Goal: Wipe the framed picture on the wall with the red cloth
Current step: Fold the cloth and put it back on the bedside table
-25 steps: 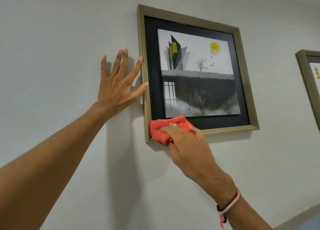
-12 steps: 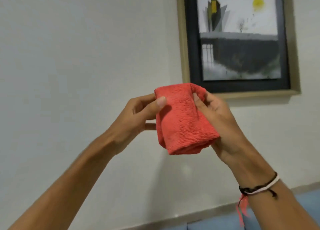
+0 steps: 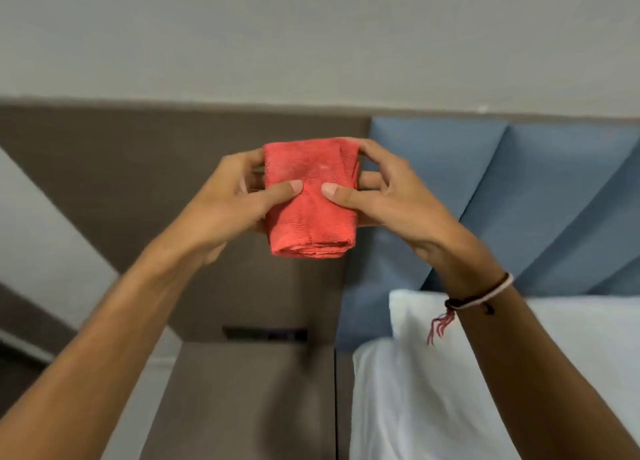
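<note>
The red cloth (image 3: 310, 200) is folded into a thick pad and held up in front of me at the middle of the view. My left hand (image 3: 228, 203) grips its left side, thumb pressed on the front. My right hand (image 3: 388, 196) grips its right side in the same way, thumb on the front and fingers behind. A cord bracelet with a red tassel sits on my right wrist. The framed picture is out of view; only bare wall shows above.
A brown wall panel (image 3: 138, 155) and a blue padded headboard (image 3: 519, 189) run below the pale wall. A brown bedside table (image 3: 242, 400) stands below my hands. A white pillow (image 3: 433, 390) lies on the bed at lower right.
My view has dropped from the picture to the bed and bedside table. The right hand took the cloth off the frame's lower left corner, and both hands now hold it folded.
</note>
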### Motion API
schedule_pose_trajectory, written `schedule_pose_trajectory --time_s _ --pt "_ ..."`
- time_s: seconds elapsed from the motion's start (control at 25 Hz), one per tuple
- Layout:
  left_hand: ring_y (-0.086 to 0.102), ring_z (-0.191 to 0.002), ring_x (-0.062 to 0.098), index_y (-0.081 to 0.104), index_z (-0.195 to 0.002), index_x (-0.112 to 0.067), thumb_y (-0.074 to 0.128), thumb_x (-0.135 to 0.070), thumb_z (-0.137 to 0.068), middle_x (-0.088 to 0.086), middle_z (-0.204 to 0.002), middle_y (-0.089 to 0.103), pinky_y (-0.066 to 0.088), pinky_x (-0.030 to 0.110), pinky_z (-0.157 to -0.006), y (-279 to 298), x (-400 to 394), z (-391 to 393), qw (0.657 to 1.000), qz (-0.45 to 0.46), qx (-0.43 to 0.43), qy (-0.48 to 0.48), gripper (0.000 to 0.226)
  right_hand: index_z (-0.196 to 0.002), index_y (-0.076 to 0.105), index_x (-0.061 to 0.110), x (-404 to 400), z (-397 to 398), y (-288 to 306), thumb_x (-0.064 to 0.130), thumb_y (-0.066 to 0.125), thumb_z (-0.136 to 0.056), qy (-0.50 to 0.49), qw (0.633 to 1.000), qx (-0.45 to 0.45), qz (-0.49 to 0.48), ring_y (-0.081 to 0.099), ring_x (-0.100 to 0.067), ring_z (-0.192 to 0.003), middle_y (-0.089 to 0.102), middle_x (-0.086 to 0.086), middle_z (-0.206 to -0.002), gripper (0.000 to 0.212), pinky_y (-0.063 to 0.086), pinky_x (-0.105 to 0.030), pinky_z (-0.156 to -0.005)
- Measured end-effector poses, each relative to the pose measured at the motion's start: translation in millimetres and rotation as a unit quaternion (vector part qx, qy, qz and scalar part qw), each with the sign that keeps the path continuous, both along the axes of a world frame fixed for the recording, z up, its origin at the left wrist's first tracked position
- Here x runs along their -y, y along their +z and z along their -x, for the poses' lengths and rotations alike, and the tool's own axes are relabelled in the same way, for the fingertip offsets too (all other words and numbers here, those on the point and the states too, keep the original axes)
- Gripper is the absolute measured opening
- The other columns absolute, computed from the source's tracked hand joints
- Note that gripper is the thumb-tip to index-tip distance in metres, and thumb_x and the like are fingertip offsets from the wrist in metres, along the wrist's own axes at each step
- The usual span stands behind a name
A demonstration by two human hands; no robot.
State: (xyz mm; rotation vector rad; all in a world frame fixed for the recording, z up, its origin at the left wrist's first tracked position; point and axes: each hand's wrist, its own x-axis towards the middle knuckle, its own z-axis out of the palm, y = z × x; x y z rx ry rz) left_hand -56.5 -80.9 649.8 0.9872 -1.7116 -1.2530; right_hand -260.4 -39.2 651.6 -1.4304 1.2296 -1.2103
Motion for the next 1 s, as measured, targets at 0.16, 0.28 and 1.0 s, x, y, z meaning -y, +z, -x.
schedule_pose_trajectory --time_s 0.16,0.28,1.0 --pt "0.07 -0.072 0.021 0.064 -0.115 -0.007 0.079 -0.016 -0.087 0.018 -0.089 0.074 0.061 0.033 -0.055 -147 -13 -30 0.985 -0.138 0.053 0.09 0.033 -0.131 0.051 0.004 -4 -33 -144 0.003 0.077 -0.087 -0.063 0.979 0.029 -0.19 0.075 -0.024 -0.078 0.075 -0.019 -0.096 0.051 0.067 -0.044 -0.071" --pt "0.066 -0.084 0.03 0.053 -0.118 -0.006 0.08 -0.006 -0.084 0.03 -0.099 0.064 0.062 0.058 -0.079 -258 -30 -38 0.953 -0.267 0.063 0.126 0.044 -0.11 0.059 -0.006 -19 -50 -256 -0.007 0.074 -0.087 -0.11 0.941 0.1 -0.304 0.072 -0.03 -0.085 0.067 -0.027 -0.099 0.028 0.063 -0.048 -0.078" --pt "0.043 -0.146 0.04 0.041 -0.155 -0.016 0.055 0.014 -0.088 0.019 -0.16 0.042 0.04 0.045 -0.119 -606 -127 -15 0.889 -0.363 0.275 0.055 0.075 -0.146 0.045 0.004 -101 -66 -609 -0.017 0.056 -0.09 -0.103 0.834 0.047 -0.541 0.057 -0.036 -0.127 0.056 -0.023 -0.141 0.061 0.047 -0.039 -0.108"
